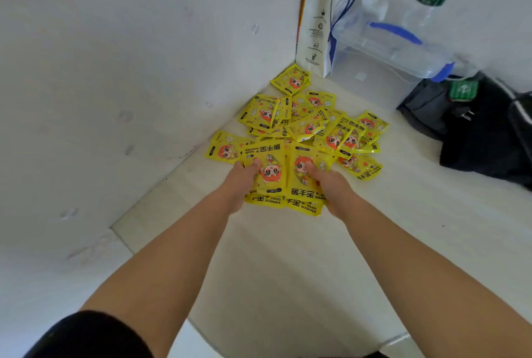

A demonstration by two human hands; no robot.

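In the centre of the frame the left hand (241,185) and the right hand (332,186) each grip a few packets (269,173), thumbs on top, just below the pile (316,124); it is better to square their edges before taking more.

Bright, even, soft light; faint shadows; wide-angle bending at edges; top-right corner perhaps slightly blurred.

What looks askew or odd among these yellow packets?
The heap of packets in the floor corner lies loose and overlapping, facing every way. The left hand grips the left packet with its print upside down, while the right packet in the right hand reads upright. No tear or spill shows.
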